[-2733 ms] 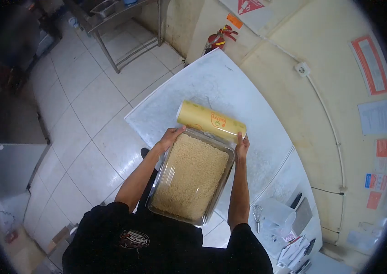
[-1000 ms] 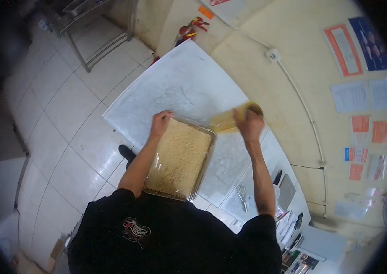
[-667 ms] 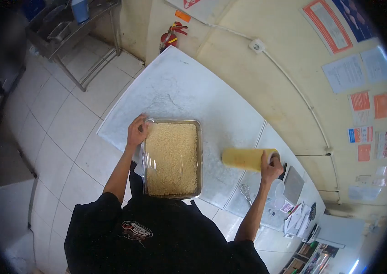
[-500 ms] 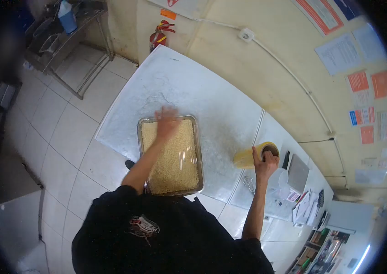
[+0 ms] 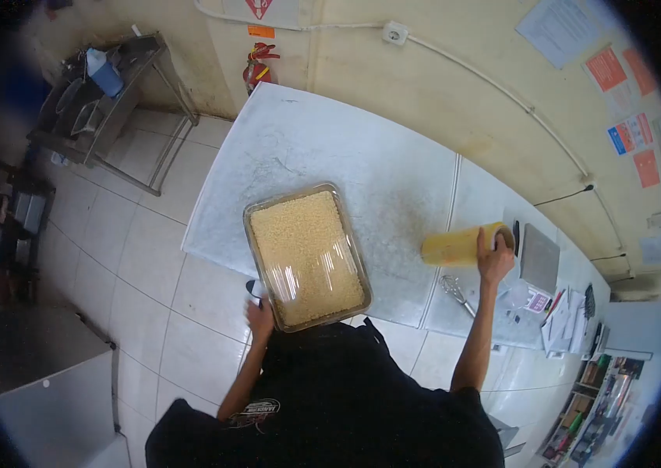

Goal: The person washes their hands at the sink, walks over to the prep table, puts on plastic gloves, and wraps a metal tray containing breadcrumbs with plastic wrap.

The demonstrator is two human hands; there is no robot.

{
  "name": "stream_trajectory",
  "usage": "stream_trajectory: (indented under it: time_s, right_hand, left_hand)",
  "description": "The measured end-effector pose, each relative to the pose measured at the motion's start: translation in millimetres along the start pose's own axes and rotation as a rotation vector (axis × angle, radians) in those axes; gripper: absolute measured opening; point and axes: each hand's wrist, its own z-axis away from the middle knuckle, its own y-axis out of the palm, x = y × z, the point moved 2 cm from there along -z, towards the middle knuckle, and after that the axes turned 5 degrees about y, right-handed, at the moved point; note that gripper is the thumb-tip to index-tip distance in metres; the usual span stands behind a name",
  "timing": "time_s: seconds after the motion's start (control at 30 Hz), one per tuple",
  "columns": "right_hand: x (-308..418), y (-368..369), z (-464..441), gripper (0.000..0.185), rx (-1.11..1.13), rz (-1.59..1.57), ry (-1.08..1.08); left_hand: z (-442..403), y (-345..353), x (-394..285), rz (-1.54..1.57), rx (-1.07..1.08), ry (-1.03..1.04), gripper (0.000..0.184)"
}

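Observation:
A rectangular metal tray [image 5: 250,234] full of pale crumbly grains lies at the front edge of the white table [image 5: 377,148], with shiny clear film over it. My left hand [image 5: 261,317] is at the tray's near left corner; its fingers are blurred, and whether they hold anything is unclear. On the right, my right hand [image 5: 496,257] grips the end of a yellow roll [image 5: 451,248], thumb on the outside and fingers at the hollow core. The roll lies sideways over the table, apart from the tray.
A whisk [image 5: 457,293], a grey flat slab [image 5: 539,259] and papers [image 5: 564,324] are on the right of the table. A metal stand [image 5: 139,78] with a blue container is at the upper left. A fire extinguisher [image 5: 256,72] hangs beyond the far corner.
The yellow roll has gone from beside the tray to the right in my right hand. My left hand has moved from the tray's far edge across it to the near left corner.

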Motion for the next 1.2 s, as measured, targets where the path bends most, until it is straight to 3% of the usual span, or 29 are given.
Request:
stream_trajectory:
  time_s: [0.03,0.07,0.17,0.23,0.27,0.3,0.33,0.37,0.4,0.43,0.47,0.53,0.57,0.63,0.7,0.77,0.8,0.83,0.87,0.93,1.0,1.03,1.1,1.13,1.2]
  right_hand:
    - [1,1,-2,0.040,0.009,-0.002,0.013]
    - [3,1,-5,0.040,0.020,0.010,-0.005]
    - [2,3,-5,0.041,0.055,-0.027,-0.019]
    - [4,-5,-5,0.042,0.182,-0.039,0.043]
    - [1,-6,-5,0.042,0.179,-0.037,0.057]
    - [-1,-7,-5,0.042,0.131,-0.113,0.002]
    - [-4,-9,-4,0.042,0.082,-0.187,-0.054]
    - [-4,-17,-6,0.042,0.081,-0.185,-0.042]
    - [-1,-28,-6,0.042,0.223,-0.220,0.061]
    - [0,-33,0,0.042,0.368,-0.255,0.165]
    - [0,-33,9,0.042,0.376,-0.250,0.180]
    - [-5,-21,40,0.046,0.534,-0.611,0.367]
    - [-11,-5,63,0.046,0.547,-0.605,0.386]
    - [-23,53,133,0.052,0.729,-0.771,0.736]
    - [-30,104,208,0.050,0.642,-0.681,0.850]
    - [-13,99,250,0.059,0.743,-0.760,1.031]
    - [8,78,257,0.062,0.808,-0.867,1.146]
    - [15,75,267,0.062,0.816,-0.864,1.149]
    - [20,74,274,0.061,0.827,-0.927,1.069]
    - [24,69,281,0.060,0.843,-0.981,0.998]
    - [30,62,265,0.050,0.973,-0.821,0.732]
    - [33,60,261,0.050,0.978,-0.818,0.731]
    - [42,47,238,0.049,0.549,-0.574,0.233]
    - [45,47,225,0.049,0.560,-0.573,0.218]
    - [61,45,198,0.060,0.766,-0.797,-0.243]
  left_hand:
    - [1,22,50,0.149,0.336,-0.012,0.070]
    - [9,36,79,0.233,0.460,0.086,0.065]
    - [9,15,46,0.065,0.471,0.112,0.064]
    - [13,-21,-15,-0.079,0.437,0.189,0.065]
    - [-4,-18,-1,0.245,0.412,0.108,0.061]
    - [-90,25,107,-0.007,0.304,0.538,0.058]
    - [-85,-7,38,-0.027,0.233,0.503,0.051]
    - [-109,-18,14,-0.189,0.048,0.677,0.044]
    - [-112,-35,-33,-0.179,0.020,0.555,0.042]
    - [-146,-29,-35,-0.180,-0.079,0.667,0.040]
    - [-172,-24,-43,-0.184,-0.092,0.768,0.049]
    - [-214,-10,-59,-0.204,-0.149,0.939,0.062]
    - [-220,-4,-70,-0.148,-0.193,0.835,0.068]
    - [-222,3,-95,0.070,-0.216,0.634,0.075]
    - [-228,4,-110,0.222,-0.196,0.530,0.076]
    - [-234,4,-108,0.396,-0.224,0.362,0.072]
    - [-223,0,-108,0.388,-0.226,0.355,0.072]
    - [-201,-9,-121,0.312,-0.350,0.525,0.066]
    - [-178,-13,-132,0.234,-0.472,0.694,0.061]
    - [-123,-10,-125,0.115,-0.214,0.999,0.052]
    - [-45,-4,-125,-0.011,0.165,1.148,0.052]
    - [-15,-5,-130,-0.094,0.249,1.168,0.054]
    - [4,-9,-132,-0.173,0.325,1.173,0.057]
    - [6,-9,-129,-0.157,0.420,1.108,0.058]
    - [7,-5,-115,-0.124,0.499,1.023,0.059]
